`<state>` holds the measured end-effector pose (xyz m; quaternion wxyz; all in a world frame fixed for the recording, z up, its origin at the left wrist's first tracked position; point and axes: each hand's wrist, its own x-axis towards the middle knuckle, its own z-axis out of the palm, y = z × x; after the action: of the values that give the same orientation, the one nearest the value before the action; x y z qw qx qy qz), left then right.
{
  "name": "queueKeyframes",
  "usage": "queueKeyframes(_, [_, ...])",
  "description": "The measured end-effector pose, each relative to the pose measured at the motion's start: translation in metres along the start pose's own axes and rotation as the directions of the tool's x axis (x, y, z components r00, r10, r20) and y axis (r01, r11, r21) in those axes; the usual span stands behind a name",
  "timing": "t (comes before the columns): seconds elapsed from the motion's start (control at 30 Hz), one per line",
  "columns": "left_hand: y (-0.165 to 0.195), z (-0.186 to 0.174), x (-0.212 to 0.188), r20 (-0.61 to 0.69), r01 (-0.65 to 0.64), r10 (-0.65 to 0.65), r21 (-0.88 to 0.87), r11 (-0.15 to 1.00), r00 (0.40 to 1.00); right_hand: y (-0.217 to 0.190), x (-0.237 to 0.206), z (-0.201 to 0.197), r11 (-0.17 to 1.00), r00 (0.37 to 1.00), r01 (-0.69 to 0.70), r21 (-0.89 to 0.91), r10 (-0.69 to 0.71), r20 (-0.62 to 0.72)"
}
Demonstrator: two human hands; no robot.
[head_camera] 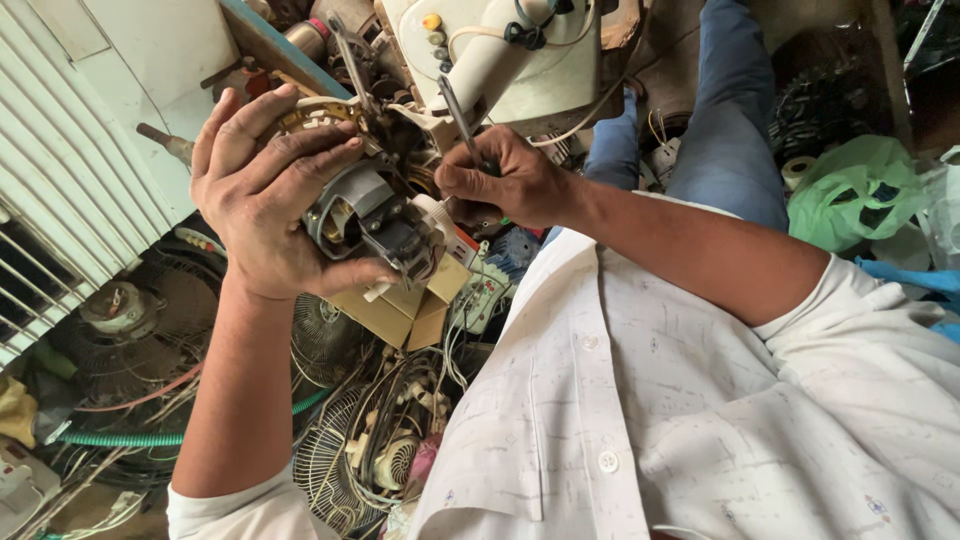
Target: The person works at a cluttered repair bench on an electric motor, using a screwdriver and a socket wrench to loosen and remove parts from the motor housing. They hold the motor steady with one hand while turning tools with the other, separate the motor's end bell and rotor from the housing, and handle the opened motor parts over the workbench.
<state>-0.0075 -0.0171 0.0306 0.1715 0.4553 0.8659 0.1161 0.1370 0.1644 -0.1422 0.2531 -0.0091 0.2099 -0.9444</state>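
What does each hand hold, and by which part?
The left hand grips a small fan motor around its grey body. The right hand holds a thin screwdriver by its handle end.

cluttered floor of wire fan guards (pixel 330 470), tangled cables, a green hose (pixel 130 438), white slatted panel (pixel 60 190) on one side
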Motion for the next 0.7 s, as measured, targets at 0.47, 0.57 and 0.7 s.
queueKeyframes(0.47, [0.004,-0.004,-0.001,-0.026,-0.016,0.016,0.017,1.0,1.0,0.0,-0.005,0.011,0.995,0.988,-0.03,-0.097,0.015,-0.152])
queueKeyframes(0.57, [0.002,0.003,-0.007,-0.042,-0.022,0.023,0.019,1.0,0.999,0.004,-0.004,0.011,0.985,0.963,0.023,-0.171,-0.068,-0.26])
queueKeyframes(0.7, [0.001,0.008,-0.015,-0.105,-0.098,0.096,-0.008,0.995,0.99,-0.012,-0.069,-0.022,0.679,0.855,-0.159,-0.717,-0.269,-0.444])
